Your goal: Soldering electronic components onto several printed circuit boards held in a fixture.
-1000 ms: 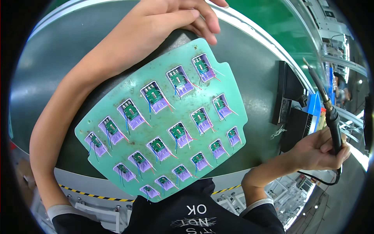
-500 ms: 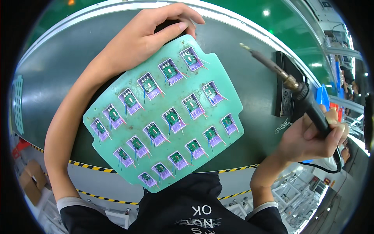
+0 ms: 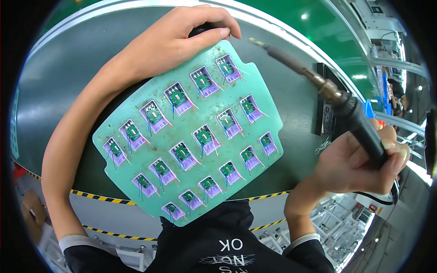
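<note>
A pale green tray with rows of cutouts lies tilted before me. Each cutout holds a small purple housing with a green circuit board and thin red and blue wires. My left hand rests at the tray's far edge, its fingers curled with the thumb around a dark, rounded thing that I can barely see. On the right, my right hand grips the black handle of a soldering iron. The iron's tip points up and left, close to the left fingertips and clear of the housings.
A black box stands on the dark table to the right, with a thin tangle of wire beside it. Another green tray shows at the far left. Yellow-black tape runs along the near edge.
My right hand has brought the soldering iron leftward and closer to the left hand's fingers. The left hand stays at the tray's far edge; the view has shifted slightly.
</note>
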Demonstrator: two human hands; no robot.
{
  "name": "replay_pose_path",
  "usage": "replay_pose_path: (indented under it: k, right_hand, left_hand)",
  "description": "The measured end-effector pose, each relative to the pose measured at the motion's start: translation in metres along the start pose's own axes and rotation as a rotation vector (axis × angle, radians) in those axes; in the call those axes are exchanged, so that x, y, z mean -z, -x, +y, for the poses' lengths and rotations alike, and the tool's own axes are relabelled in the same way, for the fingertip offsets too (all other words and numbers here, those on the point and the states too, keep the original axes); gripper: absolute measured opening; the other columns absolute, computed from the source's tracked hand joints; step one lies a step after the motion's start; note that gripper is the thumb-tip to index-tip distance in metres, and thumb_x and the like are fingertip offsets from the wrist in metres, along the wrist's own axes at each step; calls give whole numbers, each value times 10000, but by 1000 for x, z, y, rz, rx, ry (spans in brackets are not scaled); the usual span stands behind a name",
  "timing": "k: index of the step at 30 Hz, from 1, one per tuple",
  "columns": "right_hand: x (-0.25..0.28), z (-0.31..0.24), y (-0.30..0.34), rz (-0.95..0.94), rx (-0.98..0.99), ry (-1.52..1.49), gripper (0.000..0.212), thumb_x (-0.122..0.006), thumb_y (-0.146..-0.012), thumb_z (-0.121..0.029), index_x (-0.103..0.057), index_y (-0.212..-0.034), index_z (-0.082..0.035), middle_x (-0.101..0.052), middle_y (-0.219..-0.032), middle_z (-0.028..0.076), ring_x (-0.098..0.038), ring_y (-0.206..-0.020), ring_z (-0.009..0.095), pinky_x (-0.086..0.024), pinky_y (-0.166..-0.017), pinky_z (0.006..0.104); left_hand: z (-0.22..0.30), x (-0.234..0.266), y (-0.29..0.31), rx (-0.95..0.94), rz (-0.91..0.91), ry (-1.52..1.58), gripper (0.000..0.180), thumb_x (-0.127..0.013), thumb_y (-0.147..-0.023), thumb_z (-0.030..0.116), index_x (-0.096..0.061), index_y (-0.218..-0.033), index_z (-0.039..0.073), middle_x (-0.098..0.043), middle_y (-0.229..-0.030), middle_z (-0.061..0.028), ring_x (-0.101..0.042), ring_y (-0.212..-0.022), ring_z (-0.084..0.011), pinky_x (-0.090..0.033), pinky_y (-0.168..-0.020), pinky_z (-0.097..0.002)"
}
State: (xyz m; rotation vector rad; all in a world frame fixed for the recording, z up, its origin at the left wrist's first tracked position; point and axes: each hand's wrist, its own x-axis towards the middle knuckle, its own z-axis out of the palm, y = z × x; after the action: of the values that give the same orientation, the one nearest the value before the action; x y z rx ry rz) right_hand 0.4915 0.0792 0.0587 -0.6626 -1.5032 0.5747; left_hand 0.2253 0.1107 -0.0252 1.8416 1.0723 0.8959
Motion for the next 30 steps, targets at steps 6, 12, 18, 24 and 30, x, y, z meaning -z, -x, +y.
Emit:
replay_pose_path:
  k: [6,12,18,24,30]
  right_hand:
    - [-24,-5,21,-199,-60,-78,220,-543,-948,-218,-447,-852,-44,-511,-586,64,-368,-400,100,-338,-403,252]
    - [-41,0,29,-170,16,57,208,-507,-896,-175,-467,-726,-61,-312,-462,-31,-210,-367,39,-184,-364,203]
    - [-39,3,29,-295,7,43,208,-526,-899,-155,-483,-728,-44,-356,-455,-14,-213,-353,36,-203,-354,204]
    - [-40,7,32,-280,15,8,187,-540,-903,-123,-494,-742,-40,-379,-459,-5,-246,-353,32,-227,-355,207]
    - [-37,5,32,-291,-10,32,206,-556,-883,-135,-485,-713,-44,-372,-462,-4,-259,-367,39,-230,-376,206]
  left_hand:
    - [-40,7,-24,-949,154,-19,175,-516,-942,82,-631,-1028,-19,-672,-936,-139,-639,-883,-235,-490,-807,-332]
    - [-41,4,-23,-919,170,-48,180,-516,-948,90,-617,-1048,-21,-667,-931,-138,-634,-886,-232,-487,-809,-340]
    - [-36,7,-18,-866,158,-76,207,-512,-954,101,-591,-1098,-26,-656,-939,-144,-626,-874,-236,-484,-799,-343]
    - [-42,6,-20,-879,154,-45,228,-514,-956,107,-568,-1131,-30,-648,-928,-140,-620,-871,-221,-481,-795,-337]
    - [-41,5,-20,-869,151,-51,239,-515,-956,105,-559,-1146,-32,-642,-924,-143,-618,-874,-226,-479,-796,-337]
